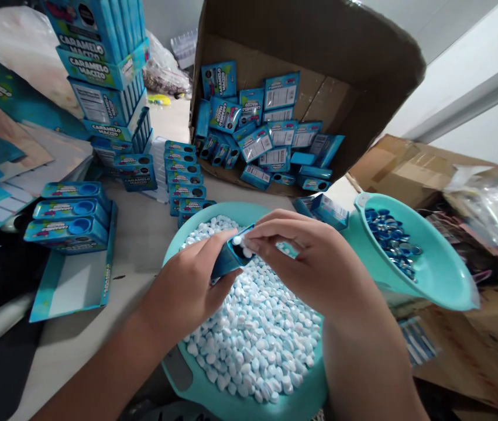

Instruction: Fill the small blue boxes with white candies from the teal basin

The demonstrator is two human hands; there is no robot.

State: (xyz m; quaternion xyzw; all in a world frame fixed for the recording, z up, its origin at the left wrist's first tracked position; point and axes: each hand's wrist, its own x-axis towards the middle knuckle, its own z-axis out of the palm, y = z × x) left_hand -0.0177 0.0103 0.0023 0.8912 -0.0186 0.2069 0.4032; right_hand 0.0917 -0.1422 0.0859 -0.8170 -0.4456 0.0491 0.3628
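Observation:
My left hand is wrapped round a small blue candy box, tilted with its open end toward my right hand. At that opening, the fingers of my right hand are pinched on white candies, some of which sit in the mouth of the box. Both hands are above a turquoise bowl full of pale blue and white candies. How many candies are inside the box cannot be seen.
Behind the bowl, a cardboard box lies open with several blue boxes inside. At right, a turquoise basin holds small blue caps. Stacked display boxes stand at left, near an open tray with capped boxes.

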